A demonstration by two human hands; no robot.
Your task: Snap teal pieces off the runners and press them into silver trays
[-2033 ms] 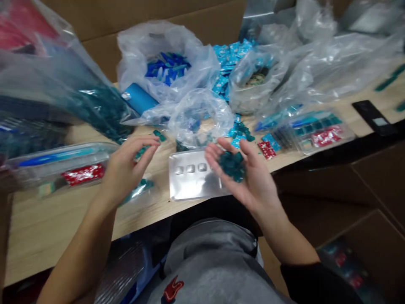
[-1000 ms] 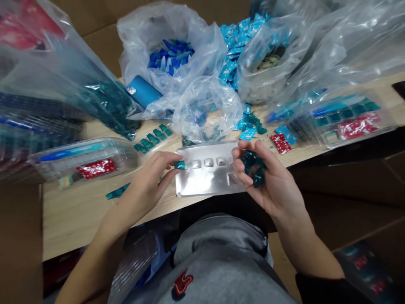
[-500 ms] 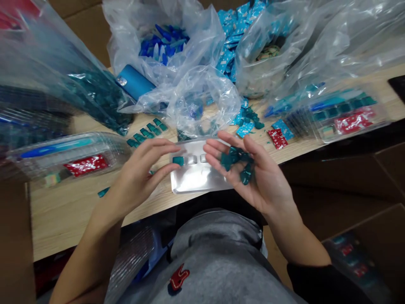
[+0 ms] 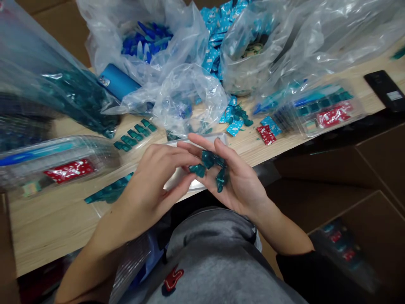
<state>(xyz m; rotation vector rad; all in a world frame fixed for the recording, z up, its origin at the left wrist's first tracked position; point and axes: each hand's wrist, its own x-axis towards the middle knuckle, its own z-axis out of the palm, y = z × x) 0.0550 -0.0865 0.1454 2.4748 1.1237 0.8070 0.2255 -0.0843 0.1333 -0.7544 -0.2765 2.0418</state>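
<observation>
My right hand [image 4: 243, 185] is cupped palm up, with several small glossy teal plastic pieces [image 4: 220, 179] lying in it. Thumb and fingers of my left hand [image 4: 158, 177] close on one teal piece [image 4: 198, 170] at the edge of that palm. Beneath both hands is a shiny clear plastic tray [image 4: 172, 180], mostly covered by them, so its pockets are hidden. Left of it, several teal pieces [image 4: 136, 134] lie in rows on the table. A larger teal patch [image 4: 109, 190] shows beside my left wrist.
Filled blister trays stand stacked at left [image 4: 69, 152] and right [image 4: 329, 109]. Behind are plastic bags, one holding blue pieces [image 4: 145, 40], and blue packets [image 4: 218, 29]. A blue phone [image 4: 118, 81], a black phone [image 4: 386, 90] and a red packet [image 4: 266, 134] rest on the wooden table [image 4: 47, 228].
My left hand has moved from the tray to my right palm and taken hold of a teal piece there. The camera view has shifted somewhat to the right.
</observation>
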